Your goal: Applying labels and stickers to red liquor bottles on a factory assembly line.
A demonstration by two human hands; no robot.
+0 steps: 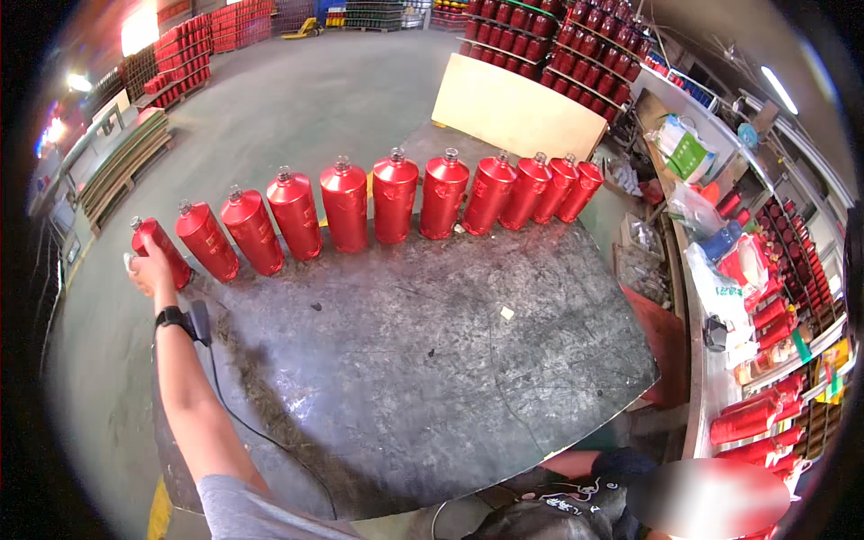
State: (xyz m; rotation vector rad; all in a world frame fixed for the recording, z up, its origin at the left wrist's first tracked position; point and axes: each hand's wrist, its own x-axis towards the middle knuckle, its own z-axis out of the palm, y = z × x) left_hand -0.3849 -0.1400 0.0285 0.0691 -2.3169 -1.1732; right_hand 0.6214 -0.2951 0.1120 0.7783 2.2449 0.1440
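Observation:
My left hand [153,269] is at the far left end of a row of red bottles, closed about the leftmost red bottle [175,264] with a digit up along its side. A small white patch shows at the fingers; what it is I cannot make out. The other red bottles [345,211], shiny with clear, uncapped necks, stand upright in a curved line along the far edge of the dark worktable [405,360]. Beside my wrist, which wears a black band, lies a dark handheld device [200,322] with a black cable. My right hand is out of view.
A pale board [517,106] stands beyond the table, before stacked racks of red bottles [589,54]. On the right, a bench holds plastic bags [720,279] and more red bottles [756,416]. Dark printed cloth [576,495] and a blurred patch fill the lower right. Flat panels [126,171] are piled at left.

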